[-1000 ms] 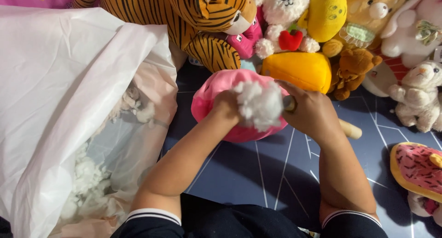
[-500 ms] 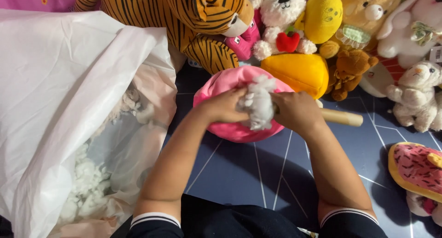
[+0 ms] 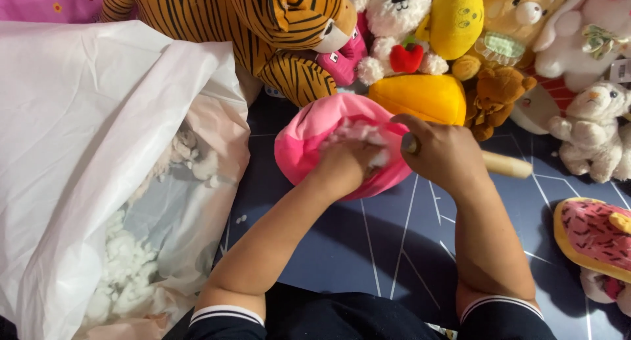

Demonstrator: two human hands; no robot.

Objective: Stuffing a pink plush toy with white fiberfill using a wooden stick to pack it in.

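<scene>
Pink plush shell (image 3: 309,149), soft and half-filled, lies on the dark blue floor mat (image 3: 394,248) in front of me, just below a row of stuffed toys. My left-hand fingers (image 3: 358,157) are curled and pressed into its opening, pushing a clump of white stuffing (image 3: 358,133) inside; I cannot tell how tightly they close, because the fibre and fabric hide the tips. My left hand (image 3: 345,166) rests on the shell's rim. My right hand (image 3: 444,152) sits just beside it, wrapped firmly around a wooden stick (image 3: 506,164), whose near end points at the opening while the far end juts out to the right over the mat.

I judge the step in hand to be packing filling into the shell. The next move would call for the stick's tip to be guided into the gap beside my left fingers, with the shell held steady so it does not slide.

Farther out, a large white plastic bag (image 3: 85,136) lies open at my left, with loose white stuffing visible inside. Behind the shell are a striped tiger toy (image 3: 217,18), a yellow plush (image 3: 420,97), a small brown bear (image 3: 496,90) and a white bear with a red heart (image 3: 397,24). A doughnut-patterned plush (image 3: 591,238) lies at the right edge.
</scene>
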